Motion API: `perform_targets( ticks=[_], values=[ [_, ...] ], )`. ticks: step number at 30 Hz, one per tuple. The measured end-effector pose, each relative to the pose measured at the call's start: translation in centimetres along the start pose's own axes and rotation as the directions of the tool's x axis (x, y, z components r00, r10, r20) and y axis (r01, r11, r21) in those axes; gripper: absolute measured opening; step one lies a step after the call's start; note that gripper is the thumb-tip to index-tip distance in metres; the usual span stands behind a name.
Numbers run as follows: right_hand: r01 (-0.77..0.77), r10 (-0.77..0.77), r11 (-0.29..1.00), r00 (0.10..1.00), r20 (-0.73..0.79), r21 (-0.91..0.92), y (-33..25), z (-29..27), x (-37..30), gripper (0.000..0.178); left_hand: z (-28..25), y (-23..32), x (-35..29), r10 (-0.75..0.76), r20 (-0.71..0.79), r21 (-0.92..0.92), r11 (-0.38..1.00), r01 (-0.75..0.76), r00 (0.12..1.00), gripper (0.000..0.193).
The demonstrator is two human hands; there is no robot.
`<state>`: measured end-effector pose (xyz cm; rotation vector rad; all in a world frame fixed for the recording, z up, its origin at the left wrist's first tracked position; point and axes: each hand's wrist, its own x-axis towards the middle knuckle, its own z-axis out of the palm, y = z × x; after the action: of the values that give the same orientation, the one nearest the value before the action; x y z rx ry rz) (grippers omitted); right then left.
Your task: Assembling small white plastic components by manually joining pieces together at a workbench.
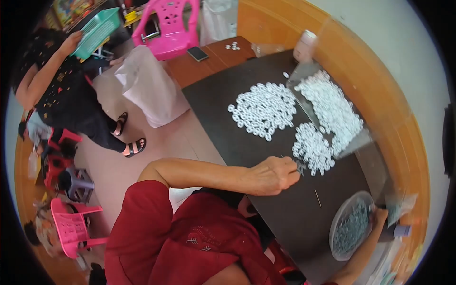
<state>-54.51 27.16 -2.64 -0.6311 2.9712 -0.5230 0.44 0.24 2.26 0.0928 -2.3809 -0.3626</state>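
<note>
Large white-ring pile [264,110], far; left hand [274,176], fingers curled, hold unclear; smaller white-ring pile [313,148] just beyond it; plastic bowl [336,223] of grey pieces [352,228], near right; right hand [380,216] at its right rim, grip unclear. Hands well apart.

White pieces [263,110], grey-blue bits [351,227], black tabletop [297,206], teal basket [97,35], red shirt [142,228]

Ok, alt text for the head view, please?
A person's left grip is beside a pile of small white pieces on a dark table, the right grip at the rim of a tub of grey-blue bits. More white heaps lie beyond; another person, left, holds a green basket.
</note>
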Motion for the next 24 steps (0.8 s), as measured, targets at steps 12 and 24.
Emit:
perform_targets(
  ticks=[12,24],
  values=[
    [0.584,-0.606,0.792,0.788,-0.112,-0.175,17.9,12.0,20.9,0.035,-3.0,0.4,-1.8,-0.078,-0.147,-0.036,0.997,0.074,0.986,0.017],
    [0.582,-0.822,0.452,0.566,-0.062,-0.676,14.1,6.3,19.6,0.026,-4.5,0.9,-2.9,-0.062,-0.227,-0.065,0.997,0.049,0.972,0.015]
  ],
)
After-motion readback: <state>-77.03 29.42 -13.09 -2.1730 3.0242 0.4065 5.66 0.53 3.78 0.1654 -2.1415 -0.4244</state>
